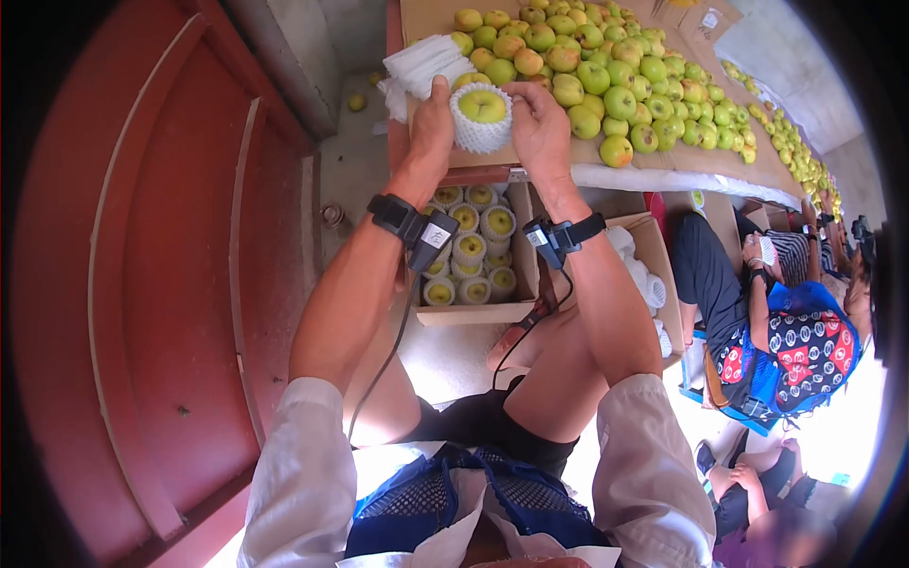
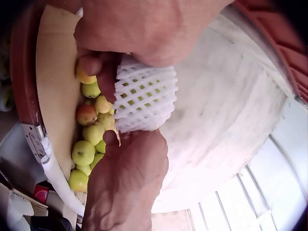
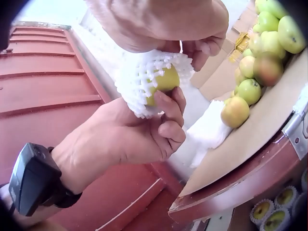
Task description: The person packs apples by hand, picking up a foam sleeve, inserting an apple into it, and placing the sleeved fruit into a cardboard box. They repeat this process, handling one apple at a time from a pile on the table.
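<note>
Between my two hands, over the near edge of the table, is a yellow-green apple (image 1: 483,106) in a white foam net sleeve (image 1: 481,137). My left hand (image 1: 430,130) grips it from the left, and its curled fingers show against the apple in the right wrist view. On the other side my right hand (image 1: 543,134) pinches the sleeve's rim with thumb and fingers. The left wrist view has the net's mesh (image 2: 146,94) spread around the fruit. Flat white foam sleeves (image 1: 424,64) lie stacked just beyond the left hand.
Loose apples (image 1: 615,99) are heaped across the cardboard-covered table. Below its edge stands an open carton (image 1: 478,313) of sleeved apples. Another carton (image 1: 674,312) with white foam sleeves is to the right. A red door (image 1: 180,284) stands at left; other people sit at right.
</note>
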The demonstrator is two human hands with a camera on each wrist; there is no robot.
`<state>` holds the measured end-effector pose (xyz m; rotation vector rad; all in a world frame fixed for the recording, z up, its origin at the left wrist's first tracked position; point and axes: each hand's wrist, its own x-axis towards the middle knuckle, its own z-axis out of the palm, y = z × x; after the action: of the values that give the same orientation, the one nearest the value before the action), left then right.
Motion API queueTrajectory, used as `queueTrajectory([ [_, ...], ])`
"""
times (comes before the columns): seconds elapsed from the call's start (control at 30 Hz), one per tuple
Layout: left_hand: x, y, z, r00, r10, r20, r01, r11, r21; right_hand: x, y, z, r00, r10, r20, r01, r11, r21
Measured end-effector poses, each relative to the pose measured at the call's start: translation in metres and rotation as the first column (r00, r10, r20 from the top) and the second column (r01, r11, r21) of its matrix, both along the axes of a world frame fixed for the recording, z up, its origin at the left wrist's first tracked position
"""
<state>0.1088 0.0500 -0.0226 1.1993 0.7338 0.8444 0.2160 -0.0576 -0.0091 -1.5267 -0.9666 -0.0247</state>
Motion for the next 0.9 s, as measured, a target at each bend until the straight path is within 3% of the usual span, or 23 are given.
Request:
queueTrajectory([
  [0.17,-0.002,0.017,-0.009,0.997,-0.074,-0.014,0.075,0.993,0.09,0.016,-0.006,0.0,0.996,0.083,0.034,-0.08,0.994,-0.081],
  [0.23,-0.001,0.022,-0.022,0.997,-0.075,0.006,0.074,0.987,0.14,0.023,-0.014,0.008,0.967,0.226,-0.116,-0.245,0.952,-0.185],
  [0.27,-0.012,0.016,-0.008,0.98,-0.192,-0.04,0.192,0.981,-0.017,0.023,-0.022,0.017,0.942,0.288,-0.173,-0.322,0.919,-0.225],
  [0.3,-0.008,0.026,-0.025,0.985,-0.172,0.027,0.168,0.98,0.105,0.021,-0.024,0.021,0.91,0.348,-0.226,-0.395,0.893,-0.215],
  [0.37,-0.019,-0.006,0.018,0.984,-0.164,0.074,0.159,0.985,0.069,0.014,-0.025,0.028,0.829,0.456,-0.324,-0.519,0.842,-0.145],
  [0.4,-0.021,-0.008,0.025,0.978,-0.205,0.042,0.202,0.977,0.07,0.011,-0.024,0.031,0.782,0.507,-0.362,-0.569,0.819,-0.082],
  [0.47,-0.03,-0.012,0.024,0.957,-0.288,-0.02,0.289,0.955,0.06,-0.001,-0.034,0.041,0.805,0.452,-0.384,-0.563,0.787,-0.254],
  [0.57,-0.03,0.002,0.006,0.942,-0.298,-0.152,0.329,0.907,0.263,-0.017,-0.05,0.057,0.787,0.442,-0.431,-0.599,0.713,-0.363],
  [0.63,-0.027,0.004,-0.005,0.94,-0.229,-0.254,0.301,0.906,0.297,-0.023,-0.055,0.053,0.776,0.496,-0.39,-0.625,0.691,-0.364],
  [0.67,-0.028,0.001,-0.009,0.946,-0.186,-0.267,0.275,0.894,0.353,-0.021,-0.05,0.047,0.747,0.484,-0.456,-0.657,0.647,-0.388],
  [0.7,-0.028,0.0,-0.012,0.951,-0.141,-0.276,0.25,0.877,0.411,-0.02,-0.047,0.036,0.746,0.553,-0.37,-0.664,0.659,-0.354],
  [0.77,-0.032,-0.005,-0.012,0.885,0.004,-0.466,0.265,0.819,0.509,-0.025,-0.046,0.017,0.726,0.663,-0.183,-0.685,0.671,-0.283],
  [0.8,-0.035,-0.008,-0.009,0.835,0.085,-0.544,0.282,0.783,0.555,-0.028,-0.048,0.015,0.744,0.642,-0.185,-0.663,0.675,-0.325],
  [0.9,-0.039,-0.011,-0.002,0.75,0.01,-0.661,0.438,0.742,0.508,-0.035,-0.054,0.016,0.796,0.577,-0.183,-0.587,0.661,-0.467],
])
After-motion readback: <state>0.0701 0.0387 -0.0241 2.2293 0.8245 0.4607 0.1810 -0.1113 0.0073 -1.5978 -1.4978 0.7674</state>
